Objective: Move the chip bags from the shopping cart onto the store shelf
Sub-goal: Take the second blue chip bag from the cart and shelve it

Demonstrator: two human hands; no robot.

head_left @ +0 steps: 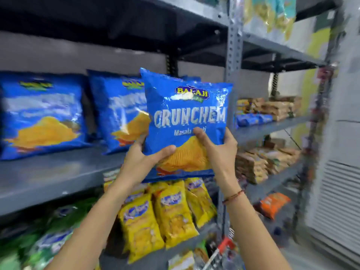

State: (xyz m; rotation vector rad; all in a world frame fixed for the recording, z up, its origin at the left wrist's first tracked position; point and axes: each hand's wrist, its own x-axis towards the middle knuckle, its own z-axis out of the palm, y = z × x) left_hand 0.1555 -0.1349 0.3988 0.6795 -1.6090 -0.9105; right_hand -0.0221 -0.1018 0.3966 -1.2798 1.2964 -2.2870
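I hold a blue Crunchem chip bag [185, 106] upright in front of the grey store shelf [58, 172]. My left hand [144, 158] grips its lower left corner, thumb across the front. My right hand [216, 149] grips its lower right side. Two more blue chip bags stand on the shelf behind: one at the far left [41, 114], one [118, 112] partly hidden by the held bag. A corner of the shopping cart [222, 250], red and wire, shows at the bottom.
Yellow snack bags [171, 213] fill the shelf below, green packs [48, 240] at the lower left. A perforated metal upright [233, 55] splits the racks. The right rack holds brown packets [272, 108] and an orange bag [274, 204].
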